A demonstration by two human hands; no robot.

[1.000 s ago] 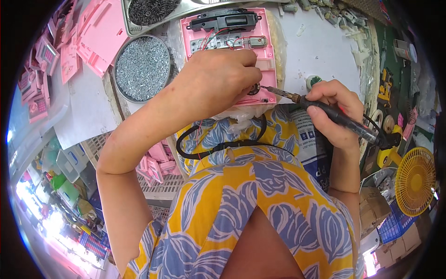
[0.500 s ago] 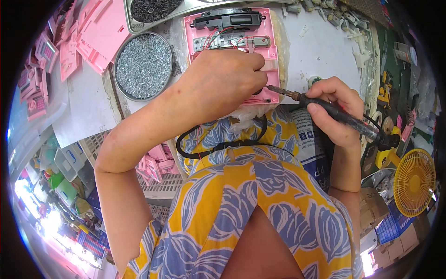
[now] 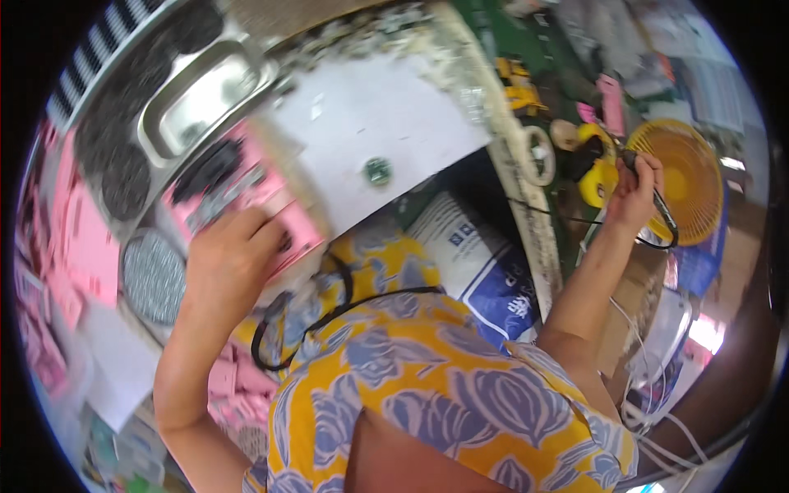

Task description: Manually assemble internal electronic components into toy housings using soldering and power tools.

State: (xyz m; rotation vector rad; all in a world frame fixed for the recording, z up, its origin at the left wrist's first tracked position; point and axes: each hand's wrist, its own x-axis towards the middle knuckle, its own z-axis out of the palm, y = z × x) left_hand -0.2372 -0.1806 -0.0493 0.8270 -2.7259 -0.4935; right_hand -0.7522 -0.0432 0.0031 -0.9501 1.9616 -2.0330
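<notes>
My left hand point(image 3: 230, 259) rests over the lower part of an open pink plastic housing point(image 3: 306, 230). Its fingers are curled and pressed together; what they pinch, if anything, is hidden. Inside the housing lie a black part point(image 3: 207, 171) and a silvery metal strip point(image 3: 226, 197). Far to the right, my right hand point(image 3: 634, 195) is closed round a soldering iron point(image 3: 629, 158), its front end pointing up and away. Beside that hand stands a yellow holder with a black part point(image 3: 593, 177). The picture is somewhat blurred.
A round tin of small screws point(image 3: 154, 278) stands left of the housing, and a metal tray point(image 3: 148, 135) behind it. Pink plastic parts point(image 3: 86, 238) pile up at left. A tape roll point(image 3: 538, 156) and a yellow slatted round thing point(image 3: 686, 185) are at right.
The view has swung to the right. My right hand has carried the soldering iron away from the housing, out to the right beside the yellow holder. My left hand has stayed at the housing.
</notes>
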